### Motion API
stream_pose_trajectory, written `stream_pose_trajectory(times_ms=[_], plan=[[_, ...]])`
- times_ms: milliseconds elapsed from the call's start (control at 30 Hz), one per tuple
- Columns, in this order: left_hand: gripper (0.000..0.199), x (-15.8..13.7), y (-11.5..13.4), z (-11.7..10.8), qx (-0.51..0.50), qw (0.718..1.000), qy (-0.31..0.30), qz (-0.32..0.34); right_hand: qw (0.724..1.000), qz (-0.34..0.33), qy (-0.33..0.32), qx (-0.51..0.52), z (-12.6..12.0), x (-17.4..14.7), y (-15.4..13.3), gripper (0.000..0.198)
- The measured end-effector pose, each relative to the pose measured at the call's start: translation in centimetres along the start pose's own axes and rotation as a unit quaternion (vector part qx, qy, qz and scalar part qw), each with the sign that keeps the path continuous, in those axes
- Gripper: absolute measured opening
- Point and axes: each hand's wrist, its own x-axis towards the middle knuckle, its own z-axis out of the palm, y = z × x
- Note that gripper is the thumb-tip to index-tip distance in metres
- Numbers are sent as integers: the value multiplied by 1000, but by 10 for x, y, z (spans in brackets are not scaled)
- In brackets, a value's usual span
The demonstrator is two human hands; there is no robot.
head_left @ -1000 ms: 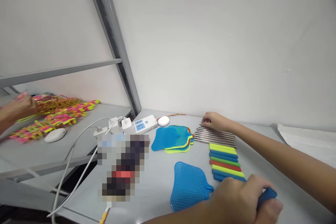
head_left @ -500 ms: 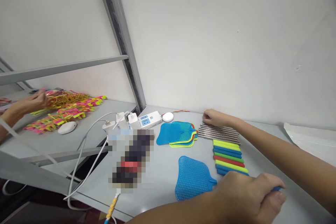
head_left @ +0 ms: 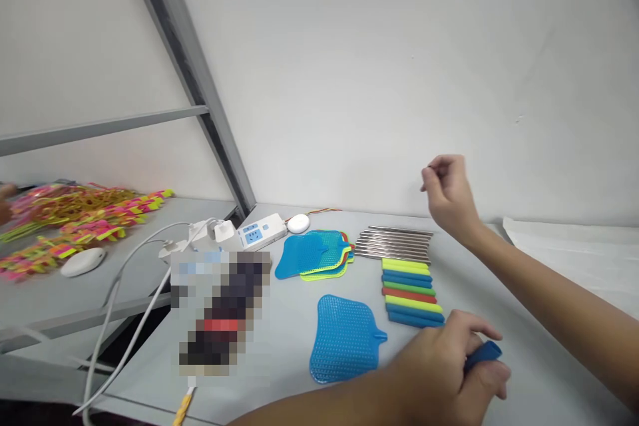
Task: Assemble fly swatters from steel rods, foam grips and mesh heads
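Note:
My left hand is closed around a blue plastic tube, whose open end points right. Beside its wrist a blue fly swatter head lies flat, its short socket towards the hand. My right hand is raised in front of the wall, fingers pinched together; what sits in the pinch is too small to make out. Below and left of it lies a row of thin metal rods. Nearer me is a row of coloured tubes in yellow, blue, green and red. Several overlapping swatter heads lie left of the rods.
A power strip with white plugs and cables stands at the back left, beside a round white device. A pixelated object lies on the left. A metal shelf post rises behind. A white plastic sheet is at right.
My right hand has lifted from the rods, up and to the right. My left hand has turned, showing more of the blue tube. The view has shifted right.

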Motion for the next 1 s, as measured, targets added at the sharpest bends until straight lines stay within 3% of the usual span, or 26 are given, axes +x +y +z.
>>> stream_pose_trajectory(times_ms=[100,200,300,467,633,1000], plan=[[22,0,-3,12,-89,994,26,-66,984,47,73,158,-34,-15,-26,16],[16,9,-5,28,-146,977,64,-144,947,138,59,284,-60,-31,-45,21],[9,27,-6,45,-201,962,82,-164,912,208,43,350,-78,-44,-52,28],[8,55,-7,59,-232,957,107,-134,900,220,52,373,-107,-52,-51,37],[23,59,-7,56,-199,969,57,-135,888,226,67,395,-131,-49,-56,42],[26,59,-10,54,-189,969,44,-155,894,239,-8,378,-125,-46,-79,46]])
